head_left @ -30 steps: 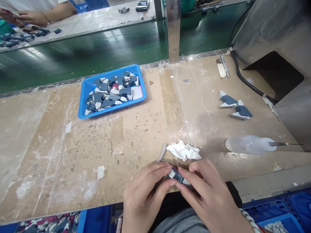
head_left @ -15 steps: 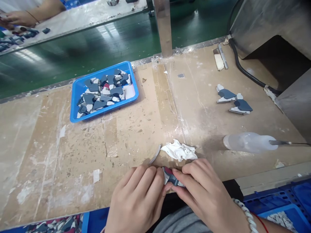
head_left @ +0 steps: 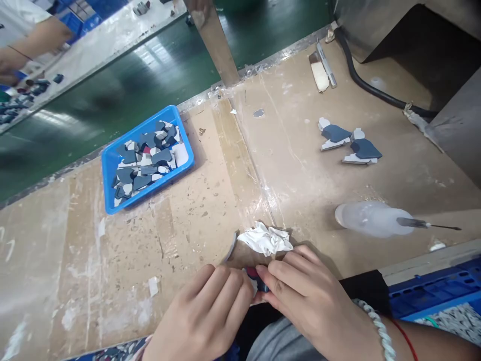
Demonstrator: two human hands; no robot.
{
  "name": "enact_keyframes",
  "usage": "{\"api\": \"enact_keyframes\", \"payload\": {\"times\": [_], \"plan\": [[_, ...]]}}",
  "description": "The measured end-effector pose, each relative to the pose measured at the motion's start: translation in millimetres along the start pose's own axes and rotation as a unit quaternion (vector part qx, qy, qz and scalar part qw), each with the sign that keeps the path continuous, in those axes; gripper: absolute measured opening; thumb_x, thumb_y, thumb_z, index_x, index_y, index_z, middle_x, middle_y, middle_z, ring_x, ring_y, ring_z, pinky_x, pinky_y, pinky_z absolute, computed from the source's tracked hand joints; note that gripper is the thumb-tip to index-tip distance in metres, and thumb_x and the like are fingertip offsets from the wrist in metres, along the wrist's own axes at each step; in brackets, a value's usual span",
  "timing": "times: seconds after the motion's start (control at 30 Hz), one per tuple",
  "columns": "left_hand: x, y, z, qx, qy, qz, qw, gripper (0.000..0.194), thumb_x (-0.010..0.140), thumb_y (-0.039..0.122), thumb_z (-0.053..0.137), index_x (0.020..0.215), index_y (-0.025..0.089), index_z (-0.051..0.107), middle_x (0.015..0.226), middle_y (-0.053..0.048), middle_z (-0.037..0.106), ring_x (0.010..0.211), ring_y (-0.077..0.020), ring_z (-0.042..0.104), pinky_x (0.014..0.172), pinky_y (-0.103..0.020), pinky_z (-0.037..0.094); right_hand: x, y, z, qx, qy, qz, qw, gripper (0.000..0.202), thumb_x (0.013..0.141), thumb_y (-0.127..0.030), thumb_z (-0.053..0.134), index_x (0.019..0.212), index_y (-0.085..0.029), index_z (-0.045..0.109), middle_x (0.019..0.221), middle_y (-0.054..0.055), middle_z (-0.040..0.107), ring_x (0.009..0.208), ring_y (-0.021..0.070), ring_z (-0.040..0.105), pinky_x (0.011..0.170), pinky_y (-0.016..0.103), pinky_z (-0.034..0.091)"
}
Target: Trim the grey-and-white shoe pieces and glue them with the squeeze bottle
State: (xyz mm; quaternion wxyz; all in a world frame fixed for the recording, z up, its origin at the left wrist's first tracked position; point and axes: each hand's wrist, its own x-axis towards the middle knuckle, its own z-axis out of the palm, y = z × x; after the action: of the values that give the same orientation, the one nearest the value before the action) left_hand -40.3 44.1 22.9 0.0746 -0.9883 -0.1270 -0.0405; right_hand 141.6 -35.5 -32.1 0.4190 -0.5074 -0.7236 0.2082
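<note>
Between my two hands, at the near edge of the table, is a small plastic part (head_left: 260,285) in dark blue-grey, white and dark red. My left hand (head_left: 210,306) is closed on its left end, and my right hand (head_left: 300,293) pinches its right end with thumb and fingers. The fingers cover most of the part. Just beyond them lies a crumpled white cloth (head_left: 266,238), with a thin grey curved strip (head_left: 232,246) to its left.
A blue tray (head_left: 150,199) holds several blue-grey and white parts. Two similar parts (head_left: 335,134) lie at the right, near a clear bottle with a needle tip (head_left: 372,218). A brush (head_left: 319,75) and a metal knife (head_left: 326,65) lie farther back. Across the green gap, a person's arm (head_left: 41,42) shows.
The view has tilted and shifted, so the table appears rotated. Both hands keep hold of the plastic part, and my right-hand fingers now cover more of it.
</note>
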Motion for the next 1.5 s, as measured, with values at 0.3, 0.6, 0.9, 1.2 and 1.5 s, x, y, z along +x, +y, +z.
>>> {"api": "enact_keyframes", "payload": {"times": [0.3,0.6,0.9,1.2,1.5], "plan": [[7.8,-11.5,-4.3,-0.009,-0.029,0.039,0.999,0.03,0.105,0.016,0.041,0.078,0.017,0.053,0.067,-0.001,0.051,0.06,-0.0194,0.044,0.06,-0.036,0.033,1.0,1.3,-0.2,-0.001,-0.002,0.008,1.0,0.01,0.097,-0.012,0.06,0.092,-0.009,0.068,0.085,0.002,0.065,0.077,0.0148,0.053,0.073,0.033,0.042],[3.9,-15.7,4.4,0.016,-0.013,0.048,0.999,0.032,0.107,0.025,0.04,0.077,0.018,0.049,0.068,0.0,0.048,0.062,-0.0184,0.042,0.061,-0.033,0.033,2.8,3.1,-0.4,-0.023,0.026,-0.006,0.999,0.023,0.1,-0.019,0.058,0.081,-0.01,0.066,0.078,0.001,0.06,0.072,0.014,0.052,0.069,0.03,0.04],[1.4,-24.8,15.0,0.002,0.006,0.073,0.997,0.04,0.11,0.032,0.03,0.077,0.019,0.048,0.068,0.001,0.05,0.063,-0.0166,0.045,0.058,-0.029,0.037,0.1,14.2,4.3,-0.069,0.01,-0.044,0.997,0.025,0.1,-0.027,0.06,0.081,-0.013,0.068,0.082,0.002,0.065,0.075,0.0154,0.057,0.073,0.033,0.039],[-6.7,-15.1,15.3,0.054,0.017,0.018,0.998,0.035,0.105,0.034,0.048,0.075,0.016,0.051,0.072,0.003,0.051,0.063,-0.0119,0.052,0.06,-0.025,0.044,-1.7,14.5,10.2,-0.095,0.038,-0.045,0.994,0.019,0.098,-0.027,0.063,0.086,-0.016,0.071,0.085,0.002,0.065,0.08,0.0167,0.059,0.078,0.033,0.042],[-22.2,0.2,18.4,0.073,0.056,-0.072,0.993,0.042,0.107,0.043,0.041,0.077,0.016,0.053,0.07,0.001,0.055,0.062,-0.0148,0.055,0.056,-0.027,0.043,-8.1,10.1,20.7,-0.112,0.079,-0.04,0.99,0.011,0.092,-0.019,0.069,0.103,-0.017,0.07,0.092,0.003,0.067,0.087,0.0214,0.061,0.079,0.037,0.045]]}}
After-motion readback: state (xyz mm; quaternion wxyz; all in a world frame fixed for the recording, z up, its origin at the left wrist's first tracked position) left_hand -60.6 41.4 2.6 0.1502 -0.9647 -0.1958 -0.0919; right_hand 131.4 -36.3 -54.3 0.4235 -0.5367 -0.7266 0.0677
